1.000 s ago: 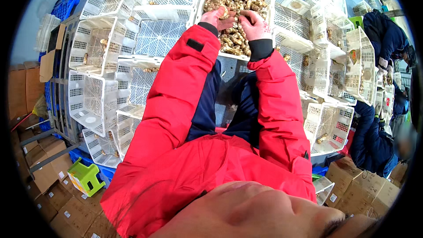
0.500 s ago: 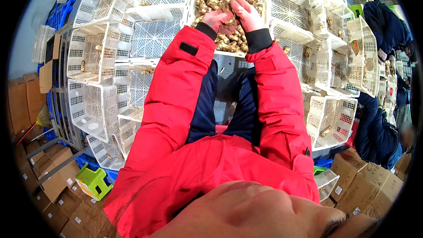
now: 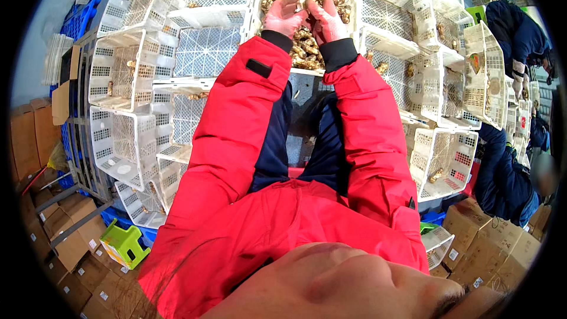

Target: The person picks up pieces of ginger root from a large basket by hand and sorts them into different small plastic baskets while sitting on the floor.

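Observation:
Both hands are over a white plastic crate (image 3: 308, 71) full of brown-and-cream mushrooms (image 3: 305, 54). A pale mushroom (image 3: 303, 3) shows between my fingertips, above the pile. My left hand (image 3: 284, 18) is closed in a pinch on its left side. From the right, my right hand (image 3: 328, 22) grips it too, with thumb and fingers bent together. The hands partly cover the mushroom, so its whole shape is hidden.
White mesh crates (image 3: 209, 50) with a few mushrooms in some flank the full crate. A green stool (image 3: 124, 244) and cardboard boxes (image 3: 77, 218) stand at lower left. More boxes (image 3: 493, 242) are at lower right. Another person (image 3: 505, 171) in dark clothes is at right.
My right fingers, stretched out farther forward before, have bent inward. Both hands have come together, and a pale mushroom now shows between the fingertips.

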`<state>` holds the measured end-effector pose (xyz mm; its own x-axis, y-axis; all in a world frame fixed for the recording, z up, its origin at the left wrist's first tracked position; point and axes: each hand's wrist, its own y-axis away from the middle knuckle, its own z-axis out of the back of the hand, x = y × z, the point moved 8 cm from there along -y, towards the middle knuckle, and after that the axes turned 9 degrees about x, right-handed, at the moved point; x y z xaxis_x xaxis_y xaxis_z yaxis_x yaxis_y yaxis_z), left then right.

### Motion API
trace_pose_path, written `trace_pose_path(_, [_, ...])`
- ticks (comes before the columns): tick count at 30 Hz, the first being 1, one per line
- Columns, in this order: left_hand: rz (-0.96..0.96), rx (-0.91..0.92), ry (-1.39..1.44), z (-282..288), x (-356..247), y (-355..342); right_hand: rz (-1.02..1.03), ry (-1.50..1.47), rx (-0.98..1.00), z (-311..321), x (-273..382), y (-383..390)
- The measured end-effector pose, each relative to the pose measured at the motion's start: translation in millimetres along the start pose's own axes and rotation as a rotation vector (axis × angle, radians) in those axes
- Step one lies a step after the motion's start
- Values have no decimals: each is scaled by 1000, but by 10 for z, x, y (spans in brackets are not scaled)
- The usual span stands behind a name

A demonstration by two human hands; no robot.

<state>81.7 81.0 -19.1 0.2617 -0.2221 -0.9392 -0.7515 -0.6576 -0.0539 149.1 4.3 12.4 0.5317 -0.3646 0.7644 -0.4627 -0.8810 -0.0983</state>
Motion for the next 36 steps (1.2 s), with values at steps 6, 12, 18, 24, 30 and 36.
trace_pose_path(6, [-99,33,41,-47,-38,7,106,-57,53,22,143,-39])
trace_pose_path(12, [393,124,123,-96,236,143,87,104,48,230,208,-42])
trace_pose_path(18, [491,173,81,-135,270,180,279,754,108,1,364,44])
trace_pose_path(24, [565,122,188,-96,347,211,-23,270,84,112,70,-6])
trace_pose_path(30, [349,157,698,-88,358,70,177,792,300,94,137,3])
trace_pose_path(36, [211,-179,648,204,190,140,-105,115,-38,215,-57,-24])
